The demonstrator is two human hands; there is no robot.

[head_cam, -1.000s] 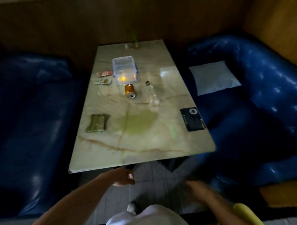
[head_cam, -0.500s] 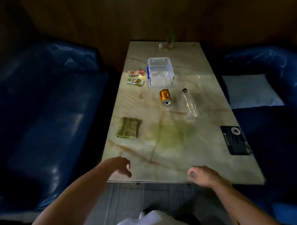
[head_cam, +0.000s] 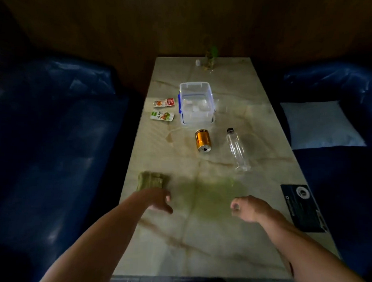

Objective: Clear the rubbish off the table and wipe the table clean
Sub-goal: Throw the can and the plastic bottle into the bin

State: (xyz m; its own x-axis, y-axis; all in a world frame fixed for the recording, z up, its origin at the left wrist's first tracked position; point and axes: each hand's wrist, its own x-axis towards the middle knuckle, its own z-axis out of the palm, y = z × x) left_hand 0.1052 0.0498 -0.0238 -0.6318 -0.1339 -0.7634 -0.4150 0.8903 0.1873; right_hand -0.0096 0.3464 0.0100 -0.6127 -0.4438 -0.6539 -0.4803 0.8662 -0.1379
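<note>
On the pale marble table [head_cam: 198, 242] lie a gold can [head_cam: 202, 140] on its side, a clear plastic bottle [head_cam: 237, 150] on its side, two sauce packets [head_cam: 163, 108] at the left edge, and an open clear plastic box [head_cam: 196, 105]. A green stain [head_cam: 212, 192] spreads across the middle. A folded green cloth [head_cam: 151, 179] lies near the left edge. My left hand [head_cam: 157, 200] hovers just in front of the cloth, fingers apart, holding nothing. My right hand [head_cam: 247, 207] hovers over the table right of the stain, fingers loosely curled, empty.
A black card [head_cam: 303, 207] lies at the table's right edge. A small plant in a glass [head_cam: 211, 59] stands at the far end. Blue sofas flank both sides; a pale cushion [head_cam: 320, 124] sits on the right one. A wooden wall closes the far side.
Both hands have moved forward from the near table edge out over the tabletop; the left now reaches the cloth. The view has closed in on the table.
</note>
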